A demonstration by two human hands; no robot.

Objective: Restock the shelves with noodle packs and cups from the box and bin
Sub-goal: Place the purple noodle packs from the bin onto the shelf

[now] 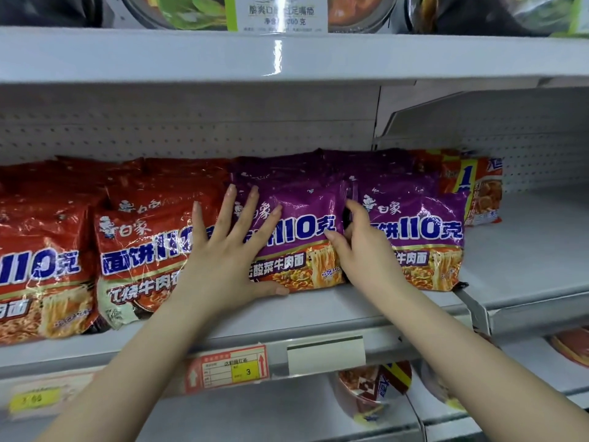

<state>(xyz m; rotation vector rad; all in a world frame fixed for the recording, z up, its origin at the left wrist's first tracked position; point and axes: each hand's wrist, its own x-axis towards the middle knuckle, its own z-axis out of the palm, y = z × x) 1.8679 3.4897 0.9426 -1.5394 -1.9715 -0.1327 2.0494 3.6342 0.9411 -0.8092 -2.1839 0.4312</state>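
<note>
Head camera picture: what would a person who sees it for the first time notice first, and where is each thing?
Two bare hands meet at the centre on a purple noodle pack on the middle shelf. The left hand lies flat with spread fingers across its front, and the right hand curls its fingers round its right edge. Left of it stand red noodle packs, and right of it is a second purple pack.

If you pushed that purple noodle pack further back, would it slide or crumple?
The purple noodle pack would probably slide: its glossy film looks slick on the smooth shelf. The wrinkled wrapper suggests a soft, light pack, so the left hand presses it flat.
</note>
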